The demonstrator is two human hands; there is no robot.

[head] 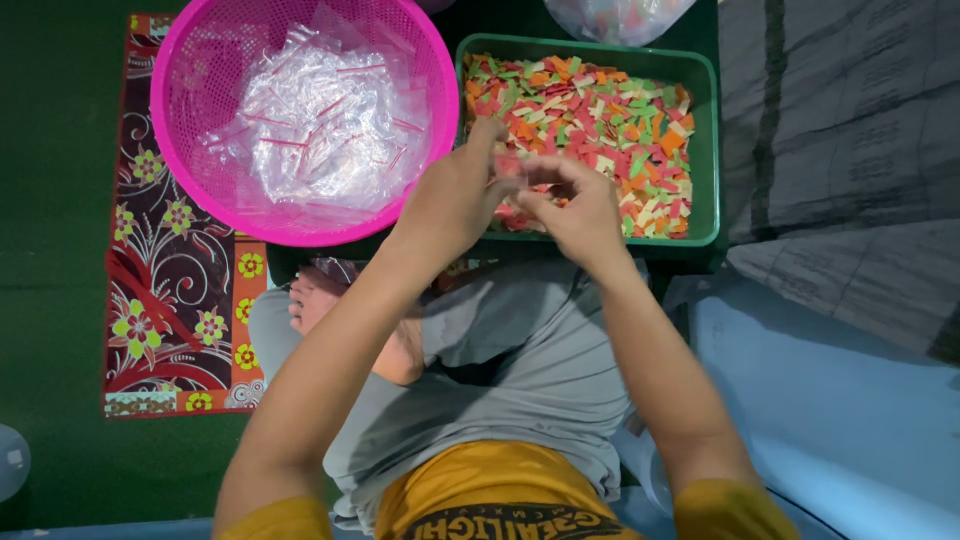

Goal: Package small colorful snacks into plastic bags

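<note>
My left hand (455,195) and my right hand (572,208) meet over the near edge of a green tray (708,150) filled with small red, orange, green and cream chips. Together the fingers pinch a small clear plastic bag (510,172) that holds a few of the coloured chips. To the left of the tray stands a pink plastic basket (190,90) heaped with small clear bags that have red strips. I sit cross-legged in grey trousers, and a bare foot shows beneath my left forearm.
A patterned red and black mat (170,300) lies on the dark green floor at the left. A clear bag of coloured chips (615,18) sits beyond the tray. Grey cloth (840,150) and a pale blue surface (850,400) fill the right side.
</note>
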